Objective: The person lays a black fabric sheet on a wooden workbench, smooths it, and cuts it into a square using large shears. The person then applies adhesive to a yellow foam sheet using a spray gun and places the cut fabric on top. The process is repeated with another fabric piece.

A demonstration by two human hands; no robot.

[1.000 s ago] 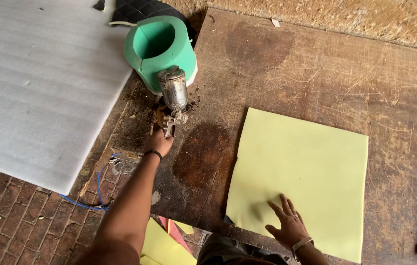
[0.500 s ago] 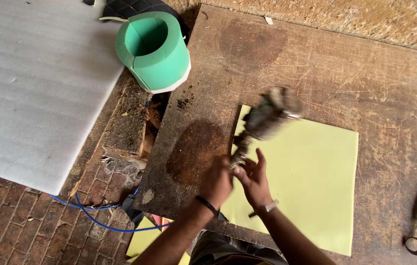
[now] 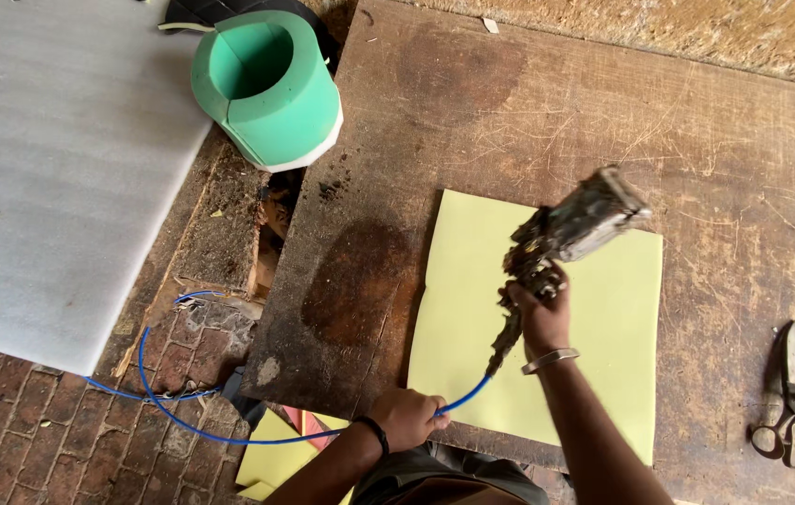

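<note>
One crusted spray gun [image 3: 566, 229] in clenched right hand [image 3: 540, 316] above one yellow sheet [image 3: 472, 318]; one blue hose [image 3: 229, 432] in clenched left hand [image 3: 407, 418]; one pair of scissors [image 3: 784, 397] far right of fingers

I log: spray gun [image 3: 570, 229], metal, crusted and rough with dried residue. Hose [image 3: 229, 432], blue plastic, smooth. Sheet [image 3: 547, 318] at frame centre, pale yellow foam, matt. Desk [image 3: 659, 122], worn wood, stained, scratched. Scissors [image 3: 784, 397] at right edge, dull metal. Floor [image 3: 14, 440], rough brick.

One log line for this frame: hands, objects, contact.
right hand: holds spray gun above yellow foam sheet | left hand: grips blue hose | scissors: untouched, on table
</note>
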